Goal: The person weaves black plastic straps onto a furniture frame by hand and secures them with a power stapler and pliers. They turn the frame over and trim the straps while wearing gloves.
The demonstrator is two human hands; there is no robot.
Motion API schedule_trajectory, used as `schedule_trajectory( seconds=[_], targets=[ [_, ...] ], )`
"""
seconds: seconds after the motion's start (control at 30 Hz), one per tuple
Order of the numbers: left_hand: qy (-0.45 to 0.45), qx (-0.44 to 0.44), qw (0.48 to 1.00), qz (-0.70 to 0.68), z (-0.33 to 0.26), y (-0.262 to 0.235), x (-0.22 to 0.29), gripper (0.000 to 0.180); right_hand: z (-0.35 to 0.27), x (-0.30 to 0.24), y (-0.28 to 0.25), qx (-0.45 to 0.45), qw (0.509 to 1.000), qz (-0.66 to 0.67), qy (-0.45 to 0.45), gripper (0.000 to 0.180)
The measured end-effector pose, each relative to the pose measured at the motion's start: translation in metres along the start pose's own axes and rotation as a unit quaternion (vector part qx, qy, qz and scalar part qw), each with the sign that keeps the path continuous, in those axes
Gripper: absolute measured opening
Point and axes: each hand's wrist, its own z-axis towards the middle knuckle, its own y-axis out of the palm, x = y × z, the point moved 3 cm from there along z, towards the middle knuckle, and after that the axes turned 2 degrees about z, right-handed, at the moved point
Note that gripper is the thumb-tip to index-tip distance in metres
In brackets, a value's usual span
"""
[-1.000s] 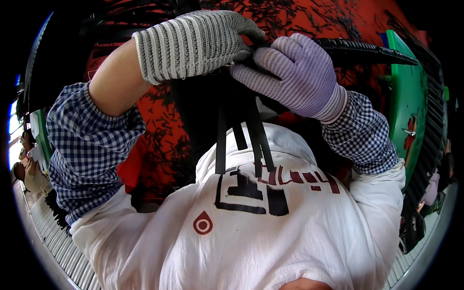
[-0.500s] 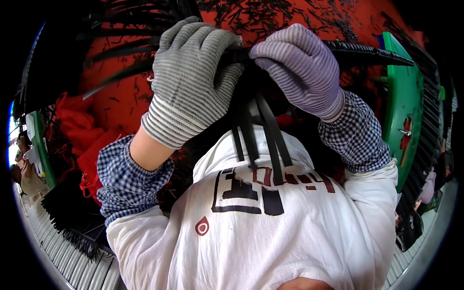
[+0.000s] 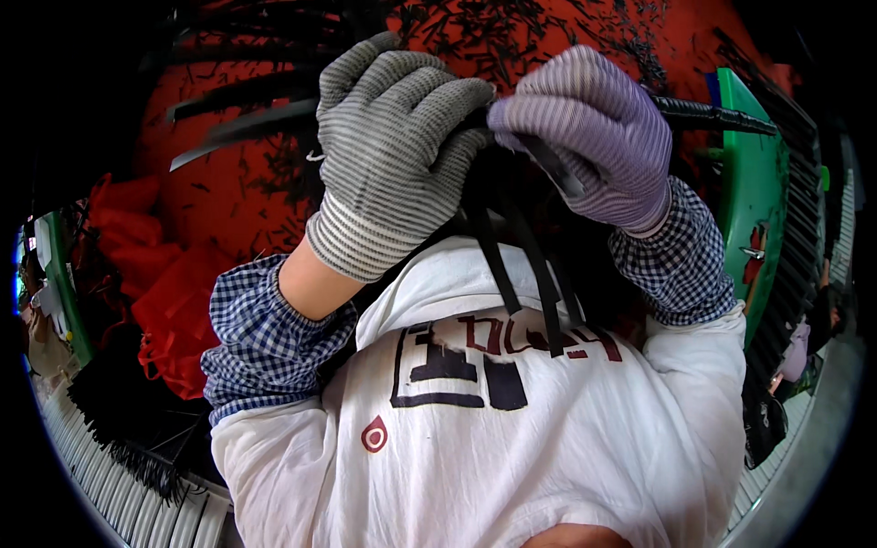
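My left hand (image 3: 397, 164), in a grey-and-white striped glove, is closed on a dark woven piece made of flat black strips. Close beside it, my right hand (image 3: 589, 137), in a purple striped glove, pinches a flat black strip (image 3: 550, 166) whose end shows below the fingers. A wrapped black rim (image 3: 717, 117) of the piece runs out to the right from behind this hand. Loose black strips (image 3: 534, 248) hang between my wrists toward my chest, and more strips (image 3: 247, 126) fan out to the left. My gloves hide the gripped spots.
Beyond my hands lies a red surface (image 3: 539, 27) strewn with short black strip scraps. Red fabric (image 3: 174, 301) is bunched at the left. A green plastic piece (image 3: 754, 205) stands at the right, and a black bristly bundle (image 3: 137, 411) lies at the lower left.
Both hands have shifted slightly right. A strip end now shows under my right fingers, and the hanging strips have swung right. The strips at the left have moved as well.
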Motion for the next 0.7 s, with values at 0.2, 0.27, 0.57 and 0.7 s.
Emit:
schedule_trajectory(
  seconds=[0.2,0.27,0.57,0.7],
  targets=[
    [-0.001,0.006,1.000,0.024,-0.005,-0.005,-0.008,0.029,0.029,0.007,0.013,0.039,0.958,0.158,0.238,0.010],
    [-0.011,0.005,1.000,-0.002,-0.002,-0.010,-0.008,0.028,0.030,0.016,0.019,0.047,0.939,0.228,0.254,0.008],
    [-0.039,0.013,0.999,0.015,-0.005,-0.021,-0.011,0.022,0.020,0.019,-0.006,-0.015,0.965,0.065,0.254,0.014],
    [-0.070,-0.011,0.997,0.002,-0.005,-0.024,-0.014,0.017,-0.013,0.031,-0.028,-0.024,0.986,-0.064,0.150,0.021]
  ],
)
